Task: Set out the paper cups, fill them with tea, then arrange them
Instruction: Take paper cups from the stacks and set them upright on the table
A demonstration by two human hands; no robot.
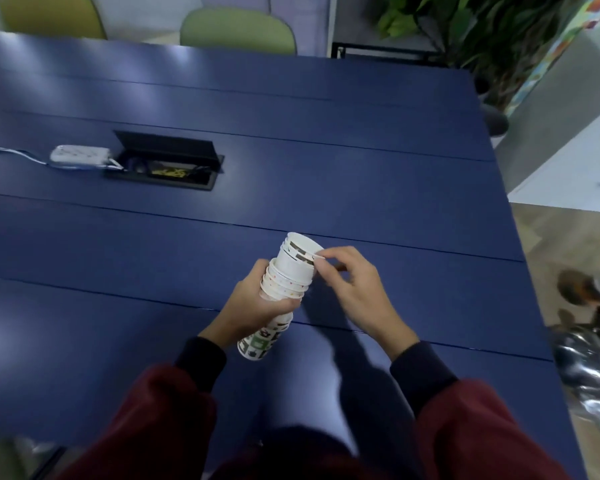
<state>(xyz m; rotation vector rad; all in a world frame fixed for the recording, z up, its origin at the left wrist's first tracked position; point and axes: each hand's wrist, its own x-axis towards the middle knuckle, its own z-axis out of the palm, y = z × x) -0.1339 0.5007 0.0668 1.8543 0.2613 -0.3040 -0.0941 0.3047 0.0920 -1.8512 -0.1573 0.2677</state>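
A stack of paper cups point(284, 282) is held over the near part of a dark blue table point(326, 150), close to the middle of the view. Its long axis is tilted. The base points back toward the person at about 7 o'clock, and the open mouths point away at about 1 o'clock. The lowest cup shows a printed pattern of green and dark squares, and the rims above it are nested tightly.

The left hand point(257, 303) is wrapped round the middle of the stack, with its fingers curled over the rims and gripping them. The right hand point(354, 289) comes in from 4 o'clock. Its thumb and forefinger pinch the rim of the top cup point(297, 258) on that cup's right side, and its other fingers are loosely bent. The top cup stands partly out of the ones below and lies along the same tilted line. Both forearms are in dark red sleeves with dark cuffs.

At 10 o'clock on the table a white power strip point(80, 155) lies just beside a cable box point(167, 168) sunk into the top, whose lid is raised. Past the far edge, a green chair point(238, 29) stands at 12 o'clock and a yellow chair point(52, 13) at 11 o'clock. A leafy plant point(482, 29) is at 1 o'clock. Crumpled silver wrapping point(589, 368) lies off the table's right edge at 4 o'clock.
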